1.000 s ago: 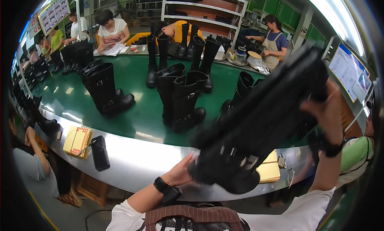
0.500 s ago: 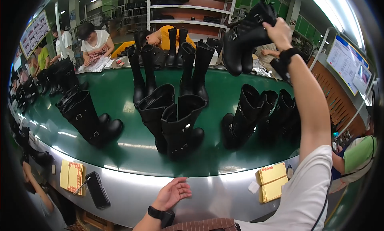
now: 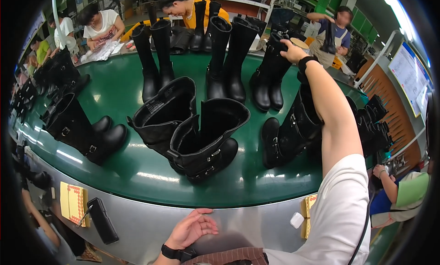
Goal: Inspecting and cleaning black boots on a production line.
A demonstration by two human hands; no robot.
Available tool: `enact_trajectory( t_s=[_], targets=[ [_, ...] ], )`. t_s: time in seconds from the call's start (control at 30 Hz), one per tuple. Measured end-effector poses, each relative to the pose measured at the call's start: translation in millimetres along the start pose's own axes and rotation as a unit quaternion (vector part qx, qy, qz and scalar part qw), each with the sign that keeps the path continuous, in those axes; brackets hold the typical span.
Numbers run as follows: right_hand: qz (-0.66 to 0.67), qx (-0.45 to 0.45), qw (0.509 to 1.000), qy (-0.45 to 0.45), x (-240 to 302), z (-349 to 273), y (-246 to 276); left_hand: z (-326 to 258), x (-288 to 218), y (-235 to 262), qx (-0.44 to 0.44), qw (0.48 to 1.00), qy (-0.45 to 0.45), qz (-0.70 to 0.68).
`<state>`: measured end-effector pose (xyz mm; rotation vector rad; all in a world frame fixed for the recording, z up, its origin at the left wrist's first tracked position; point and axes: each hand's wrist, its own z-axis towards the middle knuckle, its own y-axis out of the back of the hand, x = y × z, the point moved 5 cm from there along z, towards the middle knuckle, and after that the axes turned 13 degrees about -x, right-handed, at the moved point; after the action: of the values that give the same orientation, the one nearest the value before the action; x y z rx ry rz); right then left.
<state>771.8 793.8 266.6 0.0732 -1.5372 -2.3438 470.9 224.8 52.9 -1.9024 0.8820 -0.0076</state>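
Note:
My right hand (image 3: pixel 292 52) reaches across to the far side and grips the tops of a pair of black boots (image 3: pixel 268 84). Their soles seem to meet the green belt surface (image 3: pixel 220 191). Close to my left hand (image 3: pixel 192 228), the bare metal edge (image 3: pixel 256 223) runs along the front; that hand is palm up with its fingers loosely curled and holds nothing. A pair of wide-topped black boots with buckles (image 3: pixel 201 141) stands in the middle, in front of me. Another buckled pair (image 3: pixel 291 129) is under my right forearm, partly covered by it.
Tall black boots (image 3: pixel 224 58) stand farther back; a buckled pair (image 3: pixel 85 132) leans at the left. Yellow card stacks (image 3: pixel 72 203), a dark phone-like object (image 3: pixel 103 221) and a small white piece (image 3: pixel 297 220) lie on the metal edge. Several people work around the belt.
My right hand has brought the boots down from the air to the belt's far side, moving left. My left hand remains near the metal edge. The view has shifted somewhat.

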Motion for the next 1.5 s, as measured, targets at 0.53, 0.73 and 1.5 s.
enact_trajectory(
  t_s=[0.53, 0.73, 1.5],
  targets=[
    [0.111, 0.168, 0.955, 0.218, 372.9, -283.8, 154.5, 6.2, 9.9, 2.1, -0.025, 0.995, -0.068, 0.068],
    [0.227, -0.093, 0.956, 0.158, 359.9, -299.1, 127.9, -24.7, 7.9, -20.4, -0.155, 0.942, -0.241, 0.177],
    [0.369, -0.025, 0.91, 0.186, 191.5, -525.5, 311.7, -173.0, 7.2, -153.0, -0.16, 0.428, -0.771, 0.444]
  ],
)
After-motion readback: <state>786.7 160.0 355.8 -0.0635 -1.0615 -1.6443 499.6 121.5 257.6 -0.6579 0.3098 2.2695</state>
